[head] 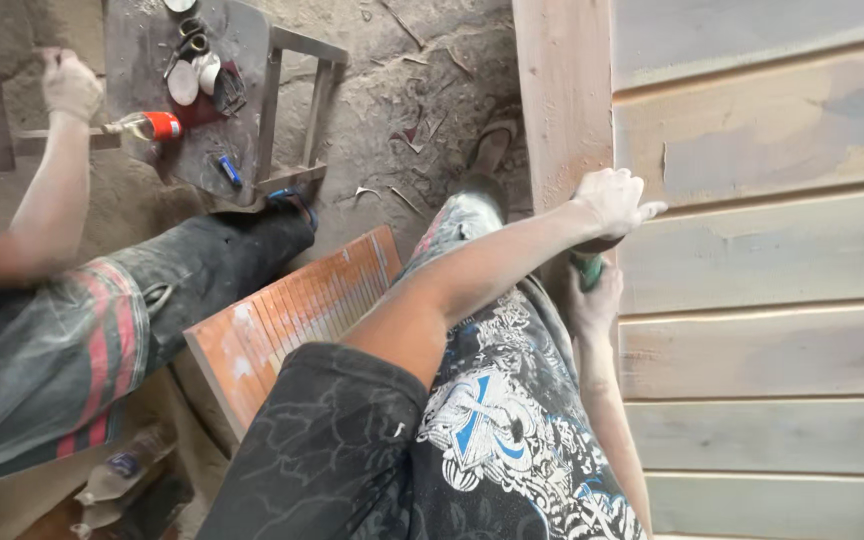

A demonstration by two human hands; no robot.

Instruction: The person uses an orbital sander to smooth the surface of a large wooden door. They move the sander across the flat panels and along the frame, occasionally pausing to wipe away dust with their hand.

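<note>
Green-handled tool (589, 270), mostly hidden, sits clamped between the person's two hands against the left edge of a pale, dusty panel of horizontal wooden boards (762, 340), right of the picture's middle. At the far left, a co-worker's dust-whitened hand (67, 85) is closed in a fist around a thin wooden strip, next to a small container with a red band and a pale tip (157, 126). That container lies on a grey, grimy metal stand (152, 40), which also carries round white lids, dark rings and a short blue object (229, 170). Below, at the bottom-left corner, a clear plastic bottle (117, 475) coated in dust shows a small bluish label patch. Toward the centre, an orange ribbed board (292, 315) with worn white patches leans at an angle over the rough dirt floor (392, 90), which is strewn with shavings. Further right stands a plain upright wooden plank (564, 90), smooth and reddish-tan. The person's left hand (612, 200), powdered white, curls over the tool's dark top with the forefinger stretched out onto the boards. Just beneath it, the right hand (595, 305) wraps tightly around the green handle from below.
</note>
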